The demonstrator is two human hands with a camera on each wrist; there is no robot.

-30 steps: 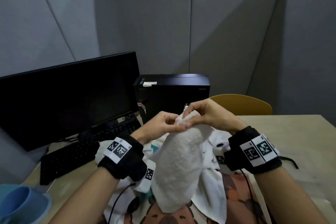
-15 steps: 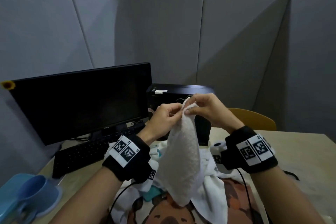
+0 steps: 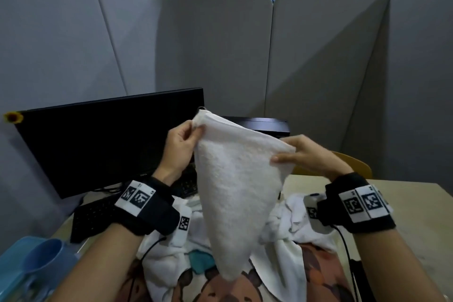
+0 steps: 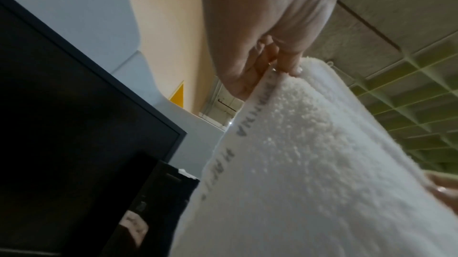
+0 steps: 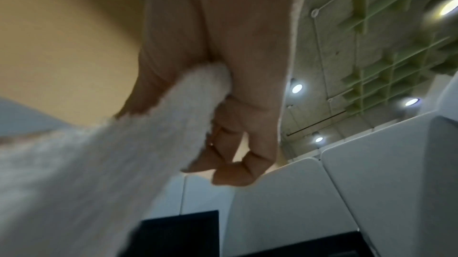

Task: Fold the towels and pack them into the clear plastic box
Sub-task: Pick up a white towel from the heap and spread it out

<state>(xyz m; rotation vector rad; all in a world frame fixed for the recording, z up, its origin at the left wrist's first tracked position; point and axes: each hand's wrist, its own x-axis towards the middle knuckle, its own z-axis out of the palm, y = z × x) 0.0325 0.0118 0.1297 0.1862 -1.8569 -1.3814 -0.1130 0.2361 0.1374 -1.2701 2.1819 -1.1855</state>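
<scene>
A white terry towel (image 3: 235,189) hangs in the air in front of me, stretched along its top edge and tapering to a point below. My left hand (image 3: 193,131) pinches its upper left corner, seen close in the left wrist view (image 4: 285,65) where grey lettering runs along the towel (image 4: 310,163) hem. My right hand (image 3: 285,153) grips the top edge further right; the right wrist view shows the towel (image 5: 124,153) bunched between thumb and curled fingers (image 5: 235,143). More white and printed towels (image 3: 282,260) lie heaped on the table below. The clear plastic box is out of view.
A black monitor (image 3: 103,140) and keyboard (image 3: 95,216) stand at the left, a black computer case (image 3: 264,125) behind the towel. A blue cup (image 3: 41,260) sits at the near left. Grey partition panels (image 3: 220,51) enclose the beige table (image 3: 416,203); a yellow chair back (image 3: 353,164) shows at right.
Both hands have risen and moved apart: the right hand slid right along the top edge, spreading the towel from a narrow bunch into a wide triangle. My head has tilted upward.
</scene>
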